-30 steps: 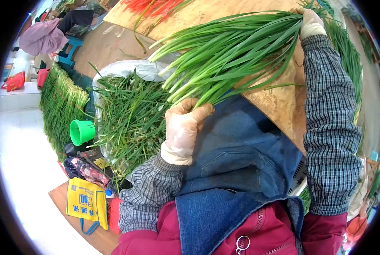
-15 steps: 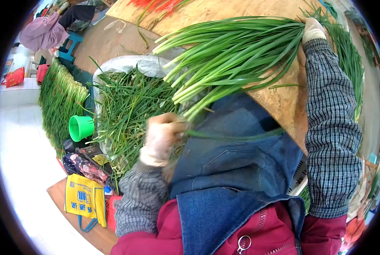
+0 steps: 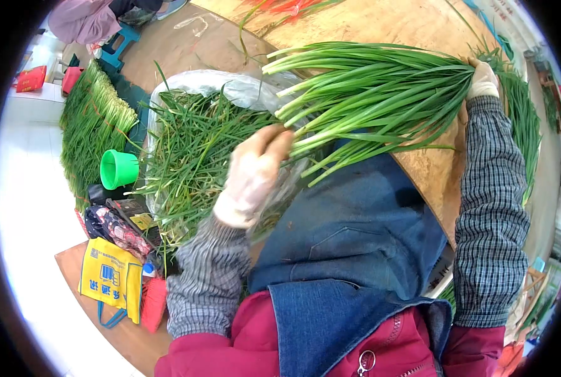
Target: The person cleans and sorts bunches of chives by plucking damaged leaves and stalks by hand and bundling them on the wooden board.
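Observation:
My right hand (image 3: 483,76), in a pale glove with bare fingertips, grips a bunch of garlic chives (image 3: 381,94) by the leaf end. The bunch fans out to the left, pale stem ends foremost, above my lap and the board. My left hand (image 3: 258,163), gloved the same way, is at the lower stem ends with thumb and fingers pinched on them; motion blurs it slightly. Below and left of that hand, a plastic-lined container (image 3: 249,88) is heaped with loose green leaves and trimmings (image 3: 189,144).
A wooden board (image 3: 440,173) carries more chives (image 3: 522,119) at right. Tied chive bundles (image 3: 98,119) stand at left near a green bucket (image 3: 119,169). A yellow bag (image 3: 111,276) lies lower left. Another person's sleeve (image 3: 82,19) and a blue stool (image 3: 120,45) are at upper left.
My left hand has moved up and right to the stem ends. A loose green blade that stretched over my lap is gone from there. My right hand still holds the bunch; the view has shifted slightly.

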{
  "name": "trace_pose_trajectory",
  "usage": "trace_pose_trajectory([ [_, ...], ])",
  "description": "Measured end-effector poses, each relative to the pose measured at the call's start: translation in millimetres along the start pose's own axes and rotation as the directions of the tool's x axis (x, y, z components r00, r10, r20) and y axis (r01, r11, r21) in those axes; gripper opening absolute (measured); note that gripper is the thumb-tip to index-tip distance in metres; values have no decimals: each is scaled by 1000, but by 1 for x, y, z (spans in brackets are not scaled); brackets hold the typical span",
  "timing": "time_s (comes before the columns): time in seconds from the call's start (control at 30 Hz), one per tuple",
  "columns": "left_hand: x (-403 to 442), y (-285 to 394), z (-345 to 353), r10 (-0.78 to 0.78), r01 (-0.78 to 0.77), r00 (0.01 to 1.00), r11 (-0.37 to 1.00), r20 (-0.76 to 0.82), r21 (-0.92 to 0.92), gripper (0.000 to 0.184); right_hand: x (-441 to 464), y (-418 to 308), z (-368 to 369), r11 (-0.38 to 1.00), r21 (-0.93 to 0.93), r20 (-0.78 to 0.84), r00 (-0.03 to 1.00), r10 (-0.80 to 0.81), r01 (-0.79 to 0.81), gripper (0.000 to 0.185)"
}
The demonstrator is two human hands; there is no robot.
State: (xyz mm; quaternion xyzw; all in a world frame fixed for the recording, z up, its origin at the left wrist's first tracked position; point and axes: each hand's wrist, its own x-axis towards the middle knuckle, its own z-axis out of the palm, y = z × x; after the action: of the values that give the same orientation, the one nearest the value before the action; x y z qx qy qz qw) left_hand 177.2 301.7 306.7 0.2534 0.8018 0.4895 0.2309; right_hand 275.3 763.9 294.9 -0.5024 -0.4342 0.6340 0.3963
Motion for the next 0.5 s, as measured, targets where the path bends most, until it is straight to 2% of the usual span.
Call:
trace_pose_trajectory([
  [0.03,7,15,11,-283,286,957,897,59,-336,22,-34,-6,12,997,70,-56,998,15,-11,16],
  [0.07,7,14,19,-347,361,928,756,134,-546,21,8,4,-2,997,60,23,999,40,-42,18],
  [0.1,7,11,21,-331,354,934,789,138,-503,19,51,15,-19,981,-156,104,989,-103,118,18],
  [0.13,4,8,23,-318,349,937,818,148,-456,18,42,9,-16,972,-190,94,988,-122,138,18],
  [0.17,0,9,23,-323,356,934,781,156,-514,17,31,3,-14,962,-224,83,987,-140,156,19],
  [0.2,-5,8,24,-325,359,932,770,159,-528,18,-23,-11,9,996,-75,-26,999,-41,39,19],
  [0.23,-9,8,24,-322,364,930,752,175,-550,18,-28,-10,15,1000,-5,-76,997,-9,8,19],
  [0.37,-11,17,24,-367,438,894,587,258,-681,18,-34,-14,14,999,-12,-5,1000,30,-30,16],
  [0.47,-7,26,25,-322,372,919,521,227,-768,19,-4,-6,4,999,-21,40,999,25,-25,13],
  [0.5,-6,24,20,-314,399,914,567,258,-721,19,5,-6,0,999,-54,55,998,7,-4,12],
])
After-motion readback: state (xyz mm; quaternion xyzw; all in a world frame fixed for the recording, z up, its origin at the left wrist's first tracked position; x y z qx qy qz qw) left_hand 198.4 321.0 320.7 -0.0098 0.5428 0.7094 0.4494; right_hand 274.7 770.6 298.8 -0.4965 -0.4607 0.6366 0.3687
